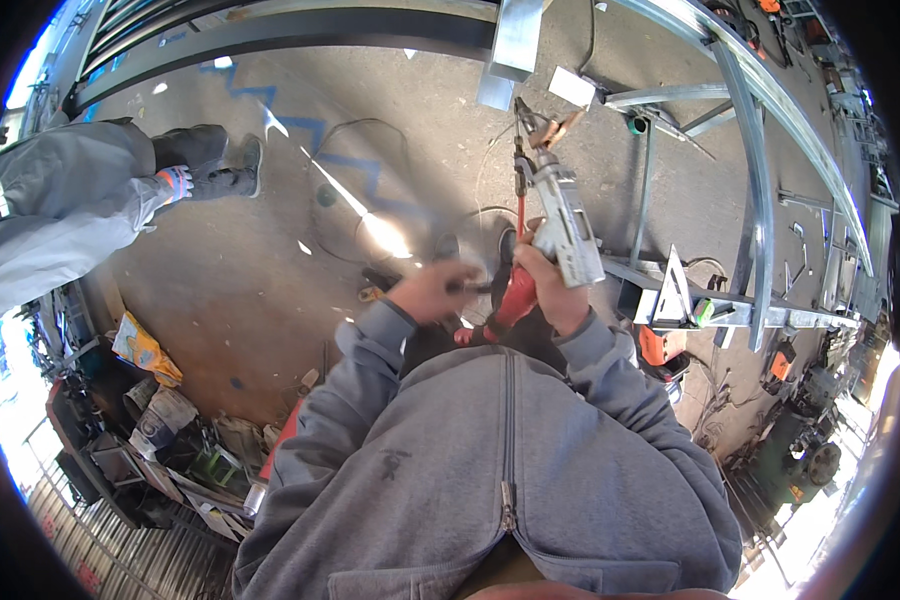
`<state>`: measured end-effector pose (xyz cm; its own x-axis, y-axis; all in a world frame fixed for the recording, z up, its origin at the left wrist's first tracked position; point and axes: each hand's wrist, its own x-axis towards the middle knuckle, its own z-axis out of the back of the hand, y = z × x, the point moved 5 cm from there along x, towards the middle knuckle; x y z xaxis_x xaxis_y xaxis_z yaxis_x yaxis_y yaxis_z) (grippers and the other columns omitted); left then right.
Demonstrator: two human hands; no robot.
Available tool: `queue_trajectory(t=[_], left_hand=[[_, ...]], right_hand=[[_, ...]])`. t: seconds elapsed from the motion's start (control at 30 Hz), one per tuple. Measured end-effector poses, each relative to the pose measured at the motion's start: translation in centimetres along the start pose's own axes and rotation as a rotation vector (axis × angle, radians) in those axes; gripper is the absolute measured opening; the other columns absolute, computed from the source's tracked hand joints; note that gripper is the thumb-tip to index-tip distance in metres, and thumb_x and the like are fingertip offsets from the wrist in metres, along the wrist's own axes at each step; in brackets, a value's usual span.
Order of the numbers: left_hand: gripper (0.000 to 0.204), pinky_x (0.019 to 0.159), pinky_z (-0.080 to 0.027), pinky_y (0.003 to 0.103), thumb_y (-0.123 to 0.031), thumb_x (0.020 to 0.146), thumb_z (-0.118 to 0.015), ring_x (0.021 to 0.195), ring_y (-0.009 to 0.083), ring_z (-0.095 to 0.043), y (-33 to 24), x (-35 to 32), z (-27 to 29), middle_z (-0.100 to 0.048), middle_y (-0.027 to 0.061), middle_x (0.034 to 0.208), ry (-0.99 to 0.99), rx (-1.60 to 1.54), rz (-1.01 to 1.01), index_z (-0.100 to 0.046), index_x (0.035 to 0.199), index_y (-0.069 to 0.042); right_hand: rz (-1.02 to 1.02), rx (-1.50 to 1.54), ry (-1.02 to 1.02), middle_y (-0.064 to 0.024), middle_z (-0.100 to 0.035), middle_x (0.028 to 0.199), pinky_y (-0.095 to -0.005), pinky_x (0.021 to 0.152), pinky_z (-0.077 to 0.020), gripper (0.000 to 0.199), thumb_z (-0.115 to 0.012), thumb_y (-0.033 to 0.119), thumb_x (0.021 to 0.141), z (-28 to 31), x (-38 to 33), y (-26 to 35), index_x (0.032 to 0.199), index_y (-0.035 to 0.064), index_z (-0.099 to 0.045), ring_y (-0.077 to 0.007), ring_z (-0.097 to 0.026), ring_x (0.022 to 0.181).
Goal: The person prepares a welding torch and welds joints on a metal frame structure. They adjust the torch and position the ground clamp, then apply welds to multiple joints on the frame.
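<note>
My right hand (555, 280) is closed on a silver metal tool (568, 215). Its body is blocky, and copper-coloured metal shows at its far end. A thin red rod with a dark end (520, 185) runs along its left side, and a red part (516, 296) lies against my palm side. To the left, in front of my jacket, my left hand (435, 290) is smeared by motion. A dark, narrow thing shows by its fingers; whether they hold it is unclear.
A steel frame (760, 190) stands at the right, with a white triangular piece (673, 290) on its lower bar. Dark beams (300, 30) span the far side. Another person in grey (65, 200) is at the left. A cluttered cart (170, 440) stands near left.
</note>
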<state>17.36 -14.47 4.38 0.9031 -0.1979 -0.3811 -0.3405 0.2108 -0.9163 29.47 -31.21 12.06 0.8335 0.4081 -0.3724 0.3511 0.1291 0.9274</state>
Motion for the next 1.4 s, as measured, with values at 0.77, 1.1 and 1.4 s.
queue_trajectory(t=[0.77,1.1,1.4], left_hand=[[0.027,0.088,-0.057,0.036,-0.018,0.102,-0.066,0.097,0.0194,-0.069,-18.6,6.0,4.7,-0.071,0.012,0.105,-0.465,-1.024,-0.347,-0.064,0.116,0.006],[0.027,0.087,-0.056,0.033,-0.017,0.102,-0.065,0.097,0.0181,-0.068,-18.2,5.5,5.0,-0.071,0.0112,0.107,-0.443,-1.016,-0.329,-0.064,0.117,0.005],[0.053,0.114,-0.045,0.047,-0.037,0.111,-0.04,0.132,0.0347,-0.057,-19.7,5.4,3.2,-0.057,0.0196,0.142,-0.048,-1.229,-0.638,-0.041,0.15,-0.002]], right_hand=[[-0.133,0.437,0.365,-0.0117,-0.067,0.097,-0.0406,0.086,-0.0563,0.064,-0.082,0.005,0.071,6.3,-4.5,0.8,0.128,0.0052,-0.052,-0.0226,-0.068,0.086],[-0.149,0.476,0.439,-0.0132,-0.067,0.09,-0.0423,0.091,-0.0565,0.067,-0.08,0.003,0.068,5.9,-3.8,0.9,0.128,0.0063,-0.051,-0.0251,-0.068,0.083],[-0.094,0.528,0.571,-0.0136,-0.068,0.089,-0.0403,0.084,-0.0527,0.064,-0.08,0.003,0.067,5.4,-3.3,1.6,0.127,0.0014,-0.057,-0.0256,-0.066,0.084]])
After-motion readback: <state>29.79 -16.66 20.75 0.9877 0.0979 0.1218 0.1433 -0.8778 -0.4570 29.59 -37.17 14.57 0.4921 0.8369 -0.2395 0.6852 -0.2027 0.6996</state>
